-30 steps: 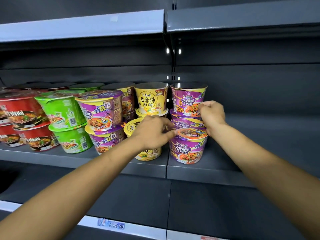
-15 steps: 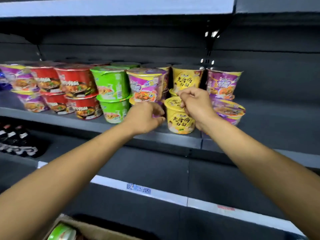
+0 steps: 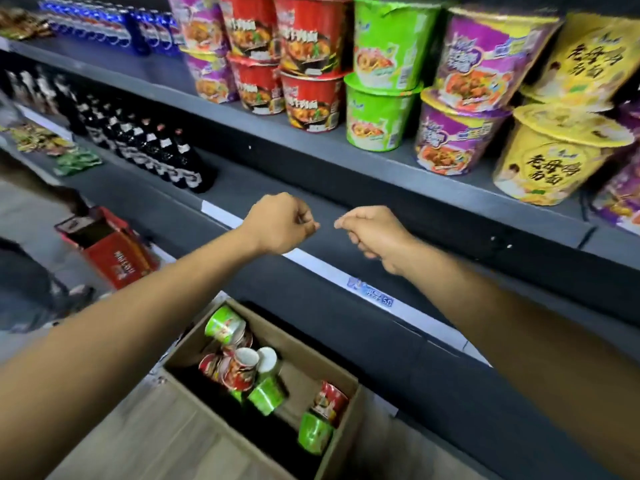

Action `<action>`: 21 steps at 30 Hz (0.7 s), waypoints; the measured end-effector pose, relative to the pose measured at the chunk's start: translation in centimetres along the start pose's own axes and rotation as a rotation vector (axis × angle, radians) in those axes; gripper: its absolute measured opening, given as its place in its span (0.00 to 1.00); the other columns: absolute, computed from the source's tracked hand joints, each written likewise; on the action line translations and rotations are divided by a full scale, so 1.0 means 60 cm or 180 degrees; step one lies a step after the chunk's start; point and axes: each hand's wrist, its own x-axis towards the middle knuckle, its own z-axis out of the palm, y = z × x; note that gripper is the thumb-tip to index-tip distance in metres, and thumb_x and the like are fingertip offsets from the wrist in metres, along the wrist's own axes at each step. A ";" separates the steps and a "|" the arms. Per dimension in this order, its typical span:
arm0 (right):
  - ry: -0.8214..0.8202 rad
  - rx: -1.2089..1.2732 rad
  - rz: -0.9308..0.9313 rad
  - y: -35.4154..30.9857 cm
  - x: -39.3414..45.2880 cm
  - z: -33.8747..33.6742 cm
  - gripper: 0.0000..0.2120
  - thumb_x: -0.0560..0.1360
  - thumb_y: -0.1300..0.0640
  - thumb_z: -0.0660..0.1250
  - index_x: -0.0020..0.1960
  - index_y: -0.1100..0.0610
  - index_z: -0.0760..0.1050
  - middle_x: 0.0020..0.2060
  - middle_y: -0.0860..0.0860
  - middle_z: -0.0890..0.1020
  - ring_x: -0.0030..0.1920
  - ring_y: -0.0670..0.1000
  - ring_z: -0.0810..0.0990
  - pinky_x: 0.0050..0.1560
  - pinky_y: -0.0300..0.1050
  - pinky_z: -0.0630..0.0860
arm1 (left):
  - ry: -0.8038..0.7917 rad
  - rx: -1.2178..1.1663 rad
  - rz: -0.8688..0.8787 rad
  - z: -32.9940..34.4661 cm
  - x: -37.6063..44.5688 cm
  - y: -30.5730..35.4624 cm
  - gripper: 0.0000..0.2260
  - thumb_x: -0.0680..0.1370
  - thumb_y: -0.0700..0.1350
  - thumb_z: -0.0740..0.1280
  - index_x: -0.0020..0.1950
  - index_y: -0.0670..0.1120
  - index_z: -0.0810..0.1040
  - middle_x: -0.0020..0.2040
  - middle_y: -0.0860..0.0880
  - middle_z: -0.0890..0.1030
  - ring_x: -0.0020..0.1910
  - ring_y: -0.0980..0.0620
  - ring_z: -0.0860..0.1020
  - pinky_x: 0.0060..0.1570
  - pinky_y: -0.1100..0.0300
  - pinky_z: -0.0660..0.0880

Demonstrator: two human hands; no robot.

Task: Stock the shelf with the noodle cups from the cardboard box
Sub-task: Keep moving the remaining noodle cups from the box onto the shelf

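At the far left end of the upper shelf stand blue bottles, and on the shelf below them a row of dark bottles runs back from the front edge. On the floor beneath sits an open red carton.

Further right on the upper shelf the noodle cups stand near the front edge, each colour stacked two high: purple cups first, then two red stacks, a green stack, another purple stack, and a yellow stack toward the right end, the yellow and purple cups leaning a little.

In front of the lower shelf's front edge, the left hand is held in the air with its fingers curled in and nothing in them. Just to its right, with a small gap between, the right hand is likewise curled loosely and holds nothing. Neither hand touches the shelf or any cup. A white price strip runs along that front edge under the hands.

Below the hands, on the wooden floor, the cardboard box stands open. Inside it lie more cups tumbled on their sides: a green one at the far left corner, red ones near the middle, and a red one above a green one against the right wall.
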 end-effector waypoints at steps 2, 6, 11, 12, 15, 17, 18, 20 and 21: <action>-0.0229 -0.0049 0.0240 0.025 0.022 0.029 0.03 0.75 0.58 0.66 0.44 0.56 0.77 0.28 0.50 0.71 0.23 0.46 0.61 0.22 0.34 0.55 | -0.0169 -0.0015 -0.0236 0.012 -0.008 -0.039 0.06 0.76 0.47 0.67 0.42 0.47 0.81 0.39 0.50 0.81 0.43 0.49 0.78 0.45 0.61 0.71; -0.0680 0.0029 0.0708 0.073 0.066 0.077 0.02 0.76 0.60 0.64 0.46 0.57 0.75 0.32 0.51 0.74 0.27 0.46 0.67 0.26 0.37 0.62 | -0.0319 0.0055 -0.0717 0.046 -0.024 -0.109 0.06 0.73 0.47 0.64 0.42 0.48 0.80 0.46 0.50 0.83 0.51 0.46 0.80 0.53 0.58 0.75; -0.0996 0.0184 0.1237 0.150 0.105 0.137 0.04 0.78 0.59 0.63 0.45 0.56 0.74 0.34 0.52 0.77 0.29 0.47 0.72 0.30 0.36 0.68 | -0.0555 0.0072 -0.1303 0.123 -0.053 -0.209 0.07 0.75 0.43 0.65 0.49 0.47 0.83 0.51 0.47 0.83 0.53 0.44 0.80 0.52 0.56 0.75; -0.1043 0.0194 0.1336 0.167 0.110 0.150 0.03 0.78 0.59 0.63 0.45 0.56 0.74 0.34 0.52 0.77 0.30 0.47 0.72 0.31 0.37 0.68 | -0.0634 0.0036 -0.1392 0.139 -0.059 -0.225 0.08 0.75 0.43 0.65 0.51 0.47 0.82 0.52 0.47 0.83 0.54 0.44 0.80 0.51 0.57 0.74; -0.1164 0.0153 0.1628 0.224 0.130 0.194 0.05 0.79 0.60 0.62 0.44 0.56 0.73 0.35 0.52 0.77 0.30 0.47 0.73 0.31 0.36 0.68 | -0.1097 0.0090 -0.1694 0.202 -0.078 -0.278 0.10 0.79 0.47 0.63 0.56 0.45 0.80 0.57 0.47 0.80 0.58 0.44 0.78 0.54 0.57 0.72; -0.1174 0.0120 0.1773 0.263 0.151 0.232 0.04 0.79 0.59 0.61 0.46 0.56 0.73 0.36 0.52 0.78 0.32 0.47 0.74 0.33 0.37 0.70 | -0.1269 0.0012 -0.2062 0.257 -0.095 -0.334 0.11 0.79 0.50 0.61 0.56 0.47 0.79 0.59 0.47 0.80 0.59 0.44 0.77 0.55 0.58 0.72; -0.1166 0.0121 0.1828 0.284 0.163 0.253 0.03 0.79 0.59 0.61 0.47 0.57 0.73 0.37 0.52 0.78 0.34 0.48 0.75 0.34 0.38 0.70 | -0.1350 -0.0051 -0.2201 0.292 -0.103 -0.369 0.11 0.78 0.51 0.61 0.54 0.49 0.78 0.59 0.47 0.80 0.58 0.45 0.78 0.55 0.58 0.73; -0.1127 0.0157 0.1931 0.328 0.188 0.299 0.03 0.79 0.59 0.61 0.49 0.57 0.73 0.42 0.55 0.81 0.36 0.49 0.76 0.37 0.39 0.71 | -0.1556 -0.0214 -0.2379 0.356 -0.111 -0.431 0.12 0.76 0.52 0.61 0.55 0.48 0.77 0.60 0.45 0.80 0.58 0.46 0.78 0.56 0.58 0.72; -0.1103 0.0165 0.1982 0.353 0.201 0.324 0.04 0.79 0.60 0.61 0.50 0.58 0.73 0.47 0.58 0.82 0.39 0.51 0.77 0.39 0.41 0.73 | -0.1669 -0.0286 -0.2497 0.378 -0.111 -0.451 0.14 0.77 0.51 0.62 0.59 0.46 0.77 0.62 0.45 0.79 0.59 0.47 0.78 0.57 0.59 0.72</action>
